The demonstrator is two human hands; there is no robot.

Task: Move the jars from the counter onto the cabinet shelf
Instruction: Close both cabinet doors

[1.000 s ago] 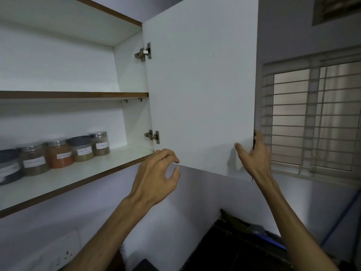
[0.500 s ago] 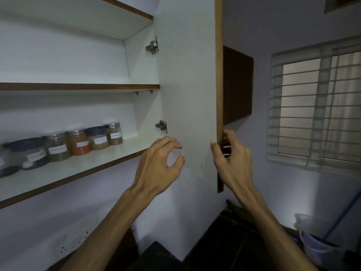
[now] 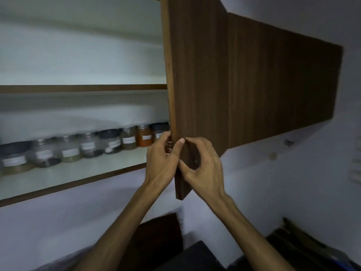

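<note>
Cabinet door (image 3: 197,75): dark wood grain, swung part way across the opening, free edge toward the camera, hiding the right end of the cabinet interior.

Left hand (image 3: 160,159): raised to the door's lower free edge, fingers curled around that edge from the left, gripping it; fingertips partly hidden behind the edge.

Right hand (image 3: 201,165): on the outer face of the same door, just beside the left hand, thumb pressed on the wood near the edge, remaining fingers bent; clamped on the door or merely resting against it, cannot tell through the motion blur.

Jars (image 3: 89,146): row along the far side of the lower cabinet shelf (image 3: 74,173), each with a pale label, lids silver or dark; contents brownish, dark and, in one jar (image 3: 144,136), orange. Rightmost jar partly covered by the door edge and the left hand.

Upper shelf (image 3: 78,88): brown front strip, white underside.

Second door (image 3: 283,79): same wood, closed, right of the open one.

Wall (image 3: 273,182): pale, below and right of the cabinets, with a small fixture (image 3: 288,142), blurred.

Counter (image 3: 195,257): dark, near bottom edge, between the forearms.

Board (image 3: 162,239): brown, leaning at the wall above the counter, probably a chopping board.
</note>
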